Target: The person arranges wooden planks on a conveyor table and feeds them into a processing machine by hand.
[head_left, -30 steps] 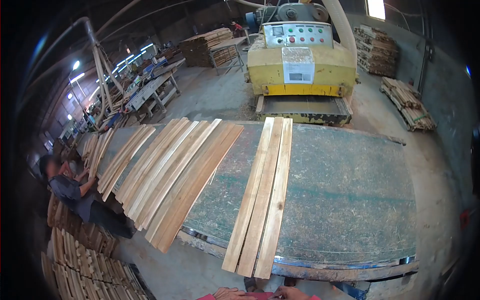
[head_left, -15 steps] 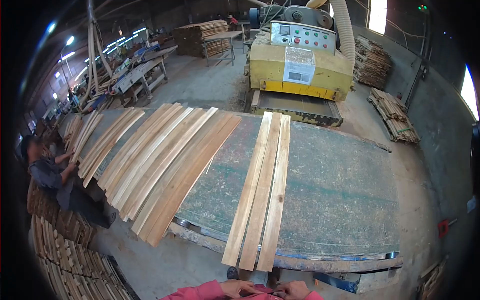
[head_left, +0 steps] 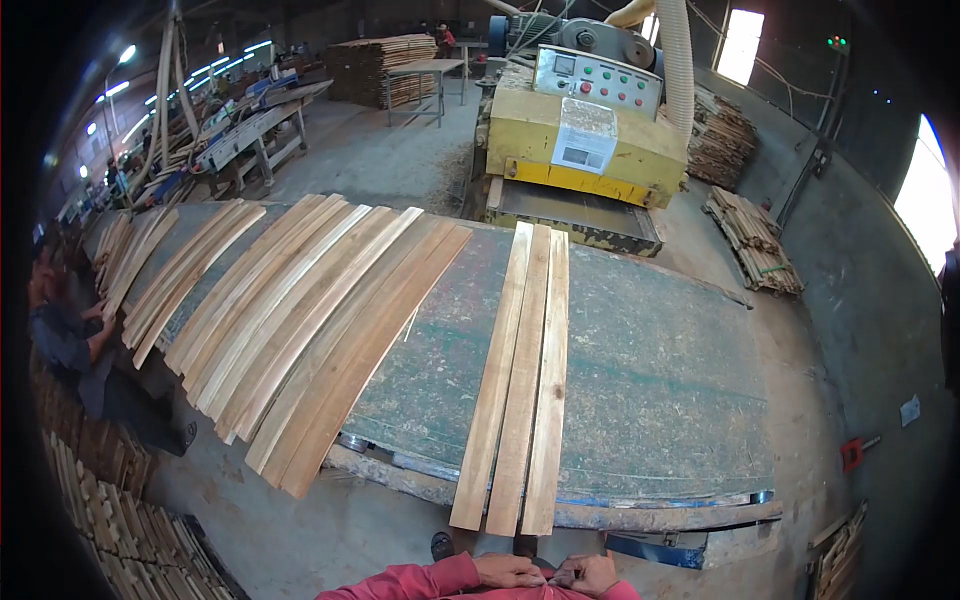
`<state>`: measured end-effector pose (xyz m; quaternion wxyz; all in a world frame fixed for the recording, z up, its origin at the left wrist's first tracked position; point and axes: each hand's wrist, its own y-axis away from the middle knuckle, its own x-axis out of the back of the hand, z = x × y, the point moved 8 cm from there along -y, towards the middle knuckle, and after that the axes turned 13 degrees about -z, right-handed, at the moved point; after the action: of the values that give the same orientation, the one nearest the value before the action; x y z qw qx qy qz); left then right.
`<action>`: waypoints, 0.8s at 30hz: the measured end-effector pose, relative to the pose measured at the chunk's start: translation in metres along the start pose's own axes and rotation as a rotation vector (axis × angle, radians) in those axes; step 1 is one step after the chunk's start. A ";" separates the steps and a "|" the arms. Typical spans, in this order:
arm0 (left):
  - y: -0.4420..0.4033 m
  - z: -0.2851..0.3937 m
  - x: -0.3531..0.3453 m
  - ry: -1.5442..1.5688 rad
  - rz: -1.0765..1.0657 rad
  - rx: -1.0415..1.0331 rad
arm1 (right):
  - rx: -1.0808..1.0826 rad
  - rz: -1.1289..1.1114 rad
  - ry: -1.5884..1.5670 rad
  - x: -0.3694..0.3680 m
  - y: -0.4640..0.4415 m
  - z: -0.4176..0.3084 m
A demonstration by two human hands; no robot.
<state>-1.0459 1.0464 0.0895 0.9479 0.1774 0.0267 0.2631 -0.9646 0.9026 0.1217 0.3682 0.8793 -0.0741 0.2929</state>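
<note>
At the lower edge of the head view, my left hand (head_left: 508, 570) and my right hand (head_left: 587, 574) are close together in front of my red top (head_left: 420, 581). Fingers on both are curled inward; whatever they pinch is too small or hidden to name. Just beyond them lie three long wooden boards, a left one (head_left: 492, 385), a middle one (head_left: 521, 385) and a right one (head_left: 552, 385). Their near ends stick out past the edge of the green-topped table (head_left: 660, 390). Narrow gaps run between these boards.
More boards (head_left: 330, 320) lie fanned out on the table's left side. A co-worker (head_left: 75, 335) at far left touches boards. Behind the table stands a yellow machine (head_left: 575, 150) with a control panel. Stacked wood (head_left: 755, 240) lies at right, and more (head_left: 125, 530) at lower left.
The whole view has shifted, with the machine and the left-hand boards now further left in it. My hands show slightly higher in the picture. The three boards stay on the table.
</note>
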 end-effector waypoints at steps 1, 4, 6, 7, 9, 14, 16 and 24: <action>0.003 -0.002 -0.001 -0.027 0.017 0.021 | 0.014 -0.005 -0.025 -0.003 0.007 0.003; 0.016 -0.007 0.003 -0.082 0.074 0.059 | 0.042 0.036 -0.091 0.001 0.038 -0.004; 0.031 -0.004 0.008 -0.078 0.087 0.040 | 0.010 0.140 -0.140 0.018 0.064 -0.023; 0.035 -0.003 0.009 -0.085 0.080 0.033 | -0.011 0.164 -0.105 0.011 0.061 -0.014; 0.041 -0.002 0.013 -0.097 0.073 0.017 | -0.052 0.211 -0.028 -0.006 0.050 0.004; 0.042 -0.006 0.016 0.159 0.065 -0.175 | -0.045 0.133 -0.078 0.004 0.026 -0.010; 0.043 -0.009 0.017 0.291 0.028 -0.231 | 0.053 0.106 -0.259 0.000 0.021 -0.017; 0.047 -0.005 0.031 0.080 0.018 -0.057 | 0.221 0.050 -0.236 0.032 -0.006 -0.132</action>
<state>-1.0429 1.1010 0.1028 0.9484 0.1397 0.0555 0.2790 -0.9968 1.0005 0.2100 0.2506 0.9406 -0.1063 0.2029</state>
